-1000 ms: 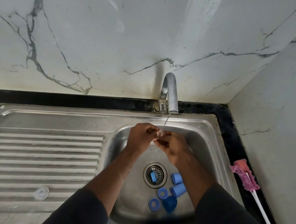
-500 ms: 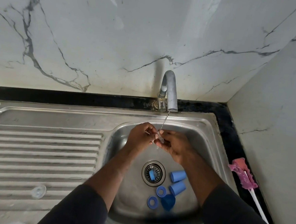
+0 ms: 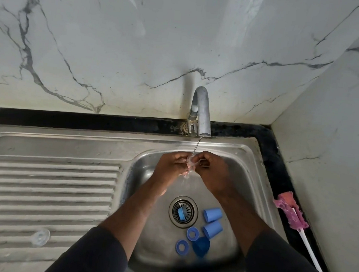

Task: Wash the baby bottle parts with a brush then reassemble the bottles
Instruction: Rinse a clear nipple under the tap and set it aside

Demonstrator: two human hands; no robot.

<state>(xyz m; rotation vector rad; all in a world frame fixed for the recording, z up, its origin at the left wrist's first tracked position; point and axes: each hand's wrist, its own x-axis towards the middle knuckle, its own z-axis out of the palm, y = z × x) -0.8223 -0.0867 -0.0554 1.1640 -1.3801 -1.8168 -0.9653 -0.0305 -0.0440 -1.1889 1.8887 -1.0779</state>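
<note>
- Sink (image 3: 255, 162): steel, a basin on the right and a ribbed draining board (image 3: 49, 190) on the left, set in a dark surface (image 3: 278, 170) against marble walls.
- Tap (image 3: 201, 107): running, a thin stream falls straight onto the hands over the back of the basin.
- Left hand (image 3: 170, 167) and right hand (image 3: 212, 172): both meet under the stream, fingers closed on one small clear teat (image 3: 190, 164) pinched between them. It is see-through and partly hidden by fingers and water, so its exact shape is hard to read.
- Step in hand, as I judge it: rinsing a teat under the tap. No brush is in either hand.
- Brush (image 3: 290, 211): pink sponge head, white handle, lying on the dark surface just right of the basin, untouched for now.
- Blue caps (image 3: 212, 214): two lying on their sides on the basin floor, right of the drain, with a darker blue cupped piece (image 3: 201, 246) near them.
- Blue rings (image 3: 192, 233): two lying flat beside the caps, a second one at (image 3: 182, 247).
- Small blue piece (image 3: 182, 213) sitting in the drain strainer.
- Second clear teat (image 3: 40, 236): on the draining board, well apart from the rest, probably set aside there.
- Bottle bodies: none in view.
- Next move, my guess: put this teat on the draining board near the other, then reach for the brush and a blue part. Wet clear silicone is slippery, so a firm pinch is needed over the open drain.
</note>
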